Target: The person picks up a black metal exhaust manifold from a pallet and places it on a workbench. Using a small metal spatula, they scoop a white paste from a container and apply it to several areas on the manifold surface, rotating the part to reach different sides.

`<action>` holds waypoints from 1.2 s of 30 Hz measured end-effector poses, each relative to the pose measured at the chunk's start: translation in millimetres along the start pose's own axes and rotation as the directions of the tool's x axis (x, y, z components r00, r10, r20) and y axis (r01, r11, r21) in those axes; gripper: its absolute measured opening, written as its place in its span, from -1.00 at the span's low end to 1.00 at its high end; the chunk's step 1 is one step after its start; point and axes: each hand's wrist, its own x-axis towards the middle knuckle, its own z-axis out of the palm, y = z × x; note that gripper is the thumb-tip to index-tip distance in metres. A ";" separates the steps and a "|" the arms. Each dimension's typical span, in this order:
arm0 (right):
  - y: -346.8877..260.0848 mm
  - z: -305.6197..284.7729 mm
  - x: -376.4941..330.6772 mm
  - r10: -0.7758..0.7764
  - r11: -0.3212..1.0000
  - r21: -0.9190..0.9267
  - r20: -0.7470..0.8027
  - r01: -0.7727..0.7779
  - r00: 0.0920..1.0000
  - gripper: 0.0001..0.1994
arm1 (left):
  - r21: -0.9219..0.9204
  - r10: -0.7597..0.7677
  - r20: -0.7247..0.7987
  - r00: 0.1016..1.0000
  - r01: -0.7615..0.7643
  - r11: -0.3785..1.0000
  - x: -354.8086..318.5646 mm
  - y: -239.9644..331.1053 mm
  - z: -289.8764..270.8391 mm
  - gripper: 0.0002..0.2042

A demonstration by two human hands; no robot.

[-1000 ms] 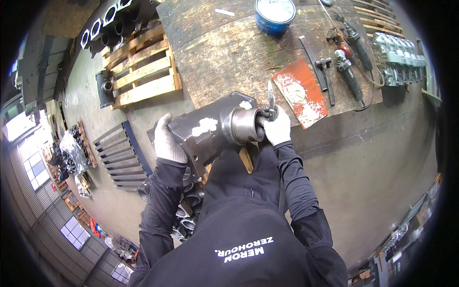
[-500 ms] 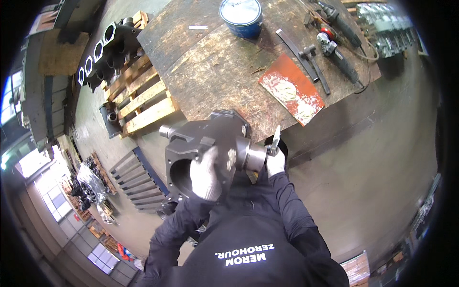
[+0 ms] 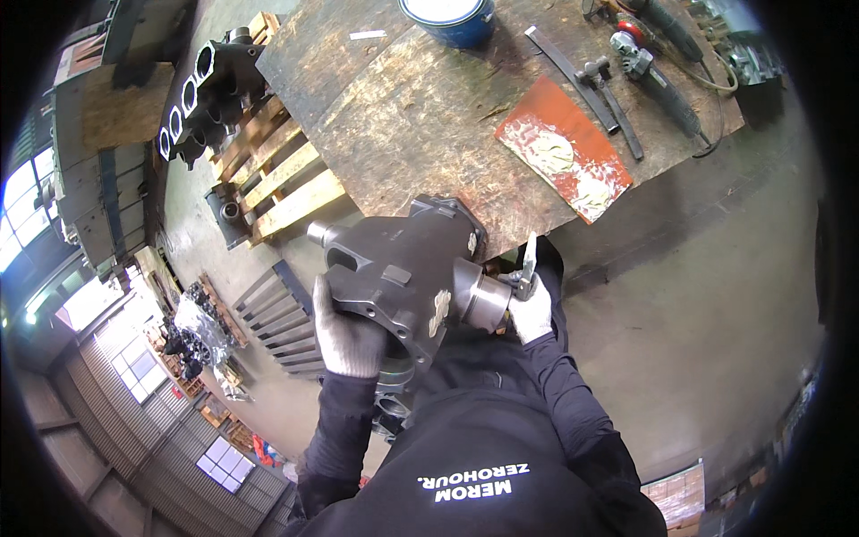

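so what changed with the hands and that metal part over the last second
The left hand shifted from the dark metal housing's far left end to its lower front edge, near the big opening. The housing tilted, that opening swinging toward the person. The right hand stayed by the round collar, gripping a small metal tool. The wooden table and its tools are unchanged.

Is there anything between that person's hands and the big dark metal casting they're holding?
Nothing visible. The left hand grips the casting directly at its lower left edge through a glove. The right hand, also gloved, is at the round collar on its right end, holding a small metal tool.
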 end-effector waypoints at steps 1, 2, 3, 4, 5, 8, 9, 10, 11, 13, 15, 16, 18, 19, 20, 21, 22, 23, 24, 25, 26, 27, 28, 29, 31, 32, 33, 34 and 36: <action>-5.7 0.6 2.6 -0.035 0.999 -0.006 0.010 0.036 0.999 -0.86 | 0.006 -0.014 -0.125 0.992 0.015 1.000 5.0 -3.4 4.5 -0.57; -10.9 -2.8 1.9 -0.093 0.992 -0.085 0.043 0.096 0.995 -0.86 | 0.200 0.036 -0.239 0.970 0.013 0.980 5.6 -10.3 9.5 -0.70; -15.5 -4.8 3.3 -0.100 0.984 -0.147 0.043 0.105 0.994 -0.86 | 0.227 0.012 -0.320 0.947 0.064 0.972 5.9 -17.1 16.2 -0.82; -19.0 -5.3 4.6 -0.086 0.975 -0.203 0.051 0.095 0.995 -0.85 | 0.257 0.026 -0.279 0.960 0.049 0.965 3.1 -19.3 23.1 -0.89; -21.2 -7.4 4.0 -0.093 0.966 -0.237 0.056 0.104 0.994 -0.85 | 0.268 0.013 -0.256 0.967 0.058 0.962 -2.0 -20.6 30.4 -0.93; -19.0 -7.5 2.2 -0.062 0.960 -0.270 0.051 0.073 0.997 -0.83 | 0.321 0.047 -0.390 0.920 0.088 0.943 -5.0 -24.2 52.1 -0.92; -15.2 -7.7 0.6 -0.072 0.960 -0.267 0.051 0.083 0.996 -0.82 | 0.352 0.040 -0.330 0.943 0.083 0.932 -4.2 -27.0 56.8 -0.91; -9.9 -4.2 -1.7 -0.068 0.953 -0.295 0.015 0.070 0.998 -0.80 | 0.376 0.040 -0.321 0.946 0.088 0.922 -4.9 -31.2 58.7 -0.91; -4.0 0.9 -3.5 0.009 0.969 -0.245 0.003 -0.008 1.000 -0.79 | 0.388 0.028 -0.232 0.972 0.066 0.919 -4.3 -35.2 58.9 -0.90; 9.1 6.7 -10.8 -0.054 0.970 -0.231 0.086 0.073 0.995 -0.79 | 0.524 0.092 -0.195 0.977 0.024 0.851 -2.3 -36.6 54.3 -0.89; 21.3 13.5 -14.2 0.087 0.968 -0.252 0.258 -0.020 0.962 -0.71 | 0.696 0.102 -0.014 0.995 -0.063 0.715 -2.8 -35.3 44.8 -0.89; 26.9 13.9 -18.5 0.075 0.988 -0.151 0.299 -0.030 0.951 -0.69 | 0.760 0.124 0.117 0.985 -0.169 0.628 -2.7 -32.8 39.8 -0.90; 34.8 14.2 -21.4 0.127 0.974 0.146 0.284 -0.174 0.950 -0.67 | 0.847 0.064 0.249 0.966 -0.249 0.469 0.3 -18.3 32.7 -0.90; 36.3 13.3 -22.3 0.147 0.886 0.397 0.247 -0.238 0.958 -0.66 | 0.895 0.010 0.200 0.980 -0.187 0.405 2.9 -8.2 31.3 -0.89; 36.9 7.6 -16.1 0.150 0.886 0.418 0.154 -0.202 0.977 -0.64 | 0.782 -0.110 0.178 0.978 -0.073 0.619 2.0 0.9 29.9 -0.84; 35.8 -0.8 -9.4 0.204 0.900 0.367 0.117 -0.233 0.972 -0.66 | 0.879 -0.164 0.161 0.973 -0.066 0.472 3.1 5.1 28.3 -0.82; 30.6 -2.9 -3.5 0.150 0.875 0.459 0.038 -0.151 0.988 -0.69 | 0.936 -0.201 0.167 0.965 -0.091 0.340 1.8 12.2 27.2 -0.81; 22.9 -4.5 6.1 0.144 0.825 0.558 -0.046 -0.095 0.988 -0.71 | 0.968 -0.241 0.198 0.950 -0.150 0.201 2.5 18.0 27.4 -0.80; 12.6 -9.0 18.9 0.119 0.853 0.516 -0.049 -0.077 0.992 -0.72 | 0.981 -0.347 0.042 0.937 0.028 0.194 3.3 25.4 29.4 -0.73; 0.2 -14.1 32.9 0.155 0.864 0.490 -0.048 -0.112 0.987 -0.74 | 0.991 -0.329 0.105 0.939 -0.073 0.110 2.9 25.3 29.0 -0.74; -14.3 -16.3 45.7 0.177 0.871 0.472 -0.037 -0.139 0.984 -0.74 | 0.988 -0.299 0.142 0.944 -0.154 -0.016 2.3 25.1 28.1 -0.74; -29.9 -15.6 54.5 0.118 0.846 0.525 -0.022 -0.089 0.993 -0.74 | 0.982 -0.294 0.087 0.952 -0.131 -0.135 1.0 24.4 27.3 -0.74; -46.2 -14.5 62.3 0.072 0.889 0.454 -0.012 -0.059 0.997 -0.74 | 0.983 -0.306 0.079 0.949 -0.125 -0.134 0.8 23.3 26.8 -0.75; -63.8 -13.9 75.0 0.027 0.924 0.381 -0.001 -0.024 1.000 -0.75 | 0.985 -0.340 0.145 0.929 -0.169 -0.043 1.0 21.1 26.4 -0.75; -88.6 -8.1 80.7 -0.009 0.899 0.437 -0.028 0.020 1.000 -0.76 | 0.990 -0.325 0.141 0.935 -0.123 0.074 1.8 20.8 27.4 -0.72; -96.0 -5.1 81.0 -0.097 0.860 0.503 -0.013 0.090 0.995 -0.76 | 0.979 -0.325 0.196 0.925 -0.166 0.120 3.8 24.2 29.4 -0.67; -100.0 -6.0 81.3 -0.080 0.880 0.470 0.003 0.069 0.997 -0.77 | 0.987 -0.353 0.146 0.924 -0.110 0.121 5.2 29.8 31.8 -0.65; -100.0 -7.6 80.4 -0.026 0.930 0.367 -0.021 0.032 0.999 -0.77 | 0.991 -0.384 0.100 0.918 -0.059 0.119 7.9 38.4 35.4 -0.64; -90.5 -13.8 78.2 0.041 0.940 0.340 -0.053 -0.021 0.998 -0.76 | 0.972 -0.379 0.231 0.896 -0.195 0.133 14.0 52.8 40.7 -0.56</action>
